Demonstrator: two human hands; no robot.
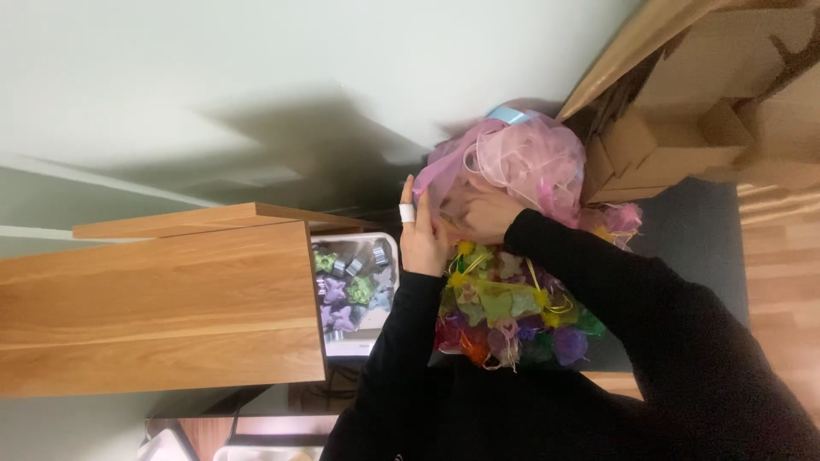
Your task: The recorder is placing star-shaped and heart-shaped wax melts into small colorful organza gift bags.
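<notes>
The picture is turned on its side, with both black-sleeved arms reaching in from the lower edge. The left hand (423,235), a white band on one finger, has its fingers curled closed on the edge of a sheer pink organza pouch (521,162) and pinches the fabric. The right hand (487,213) is pressed into the same pouch just beside the left; its fingers are buried in the folds, so how far open it is cannot be told. A pale blue ribbon loop (508,113) sits at the far side of the pouch. Nearer the person, touching the pouch, lies a heap of small organza bags in green, purple, yellow and orange (508,320). To the left, a white tray of small coloured bags and metal pieces (354,286) stands against a light wooden cabinet (162,307). A brown cardboard box (683,111) is at the far right.
</notes>
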